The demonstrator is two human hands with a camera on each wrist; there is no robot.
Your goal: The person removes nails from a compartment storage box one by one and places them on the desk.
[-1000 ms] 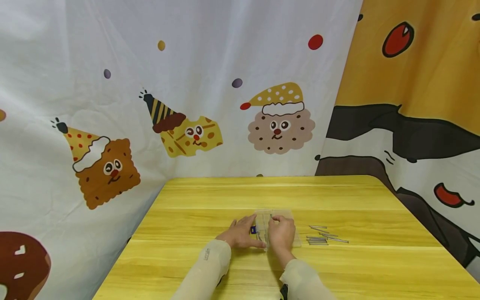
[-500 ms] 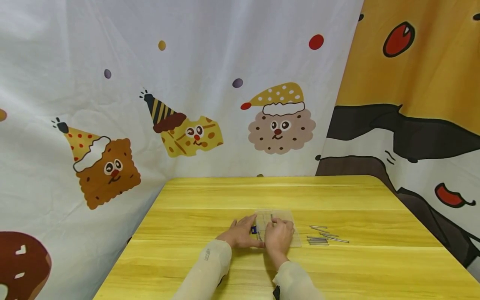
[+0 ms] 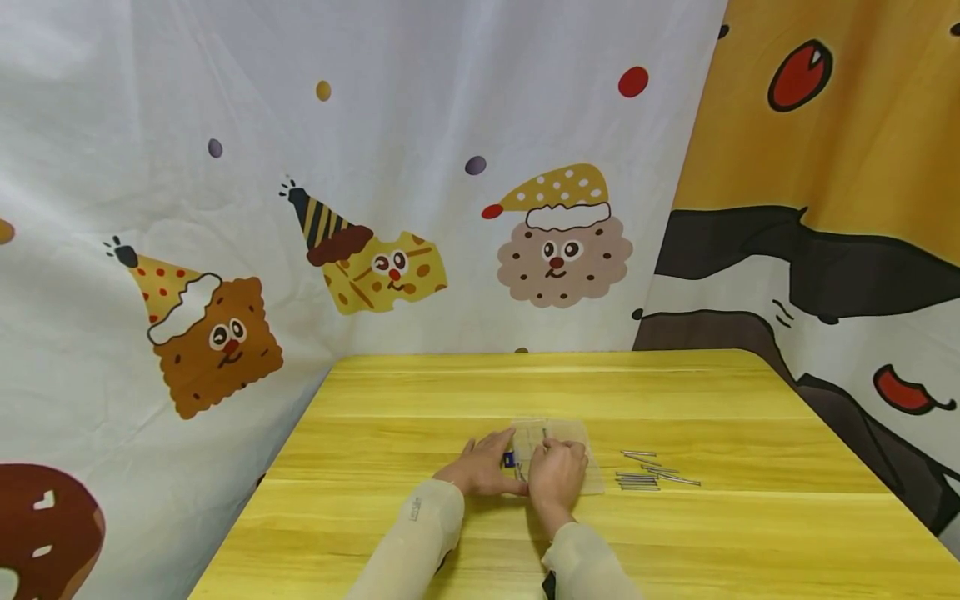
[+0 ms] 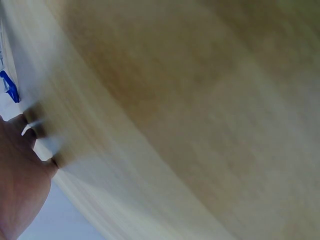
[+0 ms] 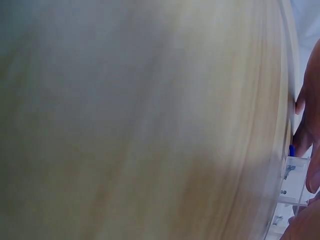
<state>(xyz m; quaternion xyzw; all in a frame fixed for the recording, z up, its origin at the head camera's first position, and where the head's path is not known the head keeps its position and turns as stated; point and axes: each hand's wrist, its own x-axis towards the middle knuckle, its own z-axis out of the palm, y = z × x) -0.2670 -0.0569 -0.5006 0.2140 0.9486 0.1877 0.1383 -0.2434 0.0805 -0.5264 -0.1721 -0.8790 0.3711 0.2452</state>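
A clear plastic box [image 3: 555,454] lies flat on the yellow table [image 3: 570,392], near the middle of its near half, with both hands on it. The left hand [image 3: 480,468] rests against the box's left edge beside a small blue part [image 3: 507,459], its fingers fairly straight and pressing rather than gripping. The right hand [image 3: 558,471] is curled over the box's near left part and seems to pinch a thin metal pin [image 3: 544,435] standing up at its fingertips, though the pinch is too small to see surely. More pins [image 3: 651,475] lie in a loose row just right of the box, apart from it. The box looks light, stiff and smooth, so it would likely slide on the table unless steadied at an edge, as the left hand does. The pins look thin, rigid and slippery, probably best taken by fingertips near one end, one at a time. Both wrist views are blurred and show little beyond table and box corners.
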